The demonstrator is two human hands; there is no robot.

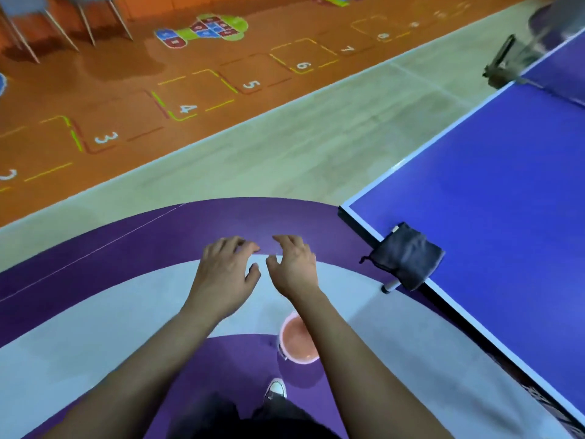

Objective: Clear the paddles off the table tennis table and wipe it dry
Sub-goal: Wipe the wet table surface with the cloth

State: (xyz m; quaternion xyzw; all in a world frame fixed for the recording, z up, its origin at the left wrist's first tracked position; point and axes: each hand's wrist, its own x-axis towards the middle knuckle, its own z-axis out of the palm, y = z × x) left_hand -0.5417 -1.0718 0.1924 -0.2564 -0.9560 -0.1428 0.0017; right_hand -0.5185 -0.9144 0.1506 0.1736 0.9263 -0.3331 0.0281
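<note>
The blue table tennis table (493, 185) fills the right side, its near corner at middle right. A grey drawstring pouch (408, 256) lies on the table's edge and hangs partly over it, with a handle-like end (390, 286) poking out below. No bare paddle shows on the tabletop. My left hand (226, 269) and my right hand (294, 267) are held out side by side over the floor, left of the table. Both have their fingers spread and curled, and neither holds anything. The net post (503, 63) is blurred at top right.
A pink bucket (299, 342) stands on the purple and grey floor under my right forearm, with my shoe (276, 389) just below it. Beyond lie a pale floor strip, an orange floor with numbered hopscotch squares, and chair legs (60, 26) at top left.
</note>
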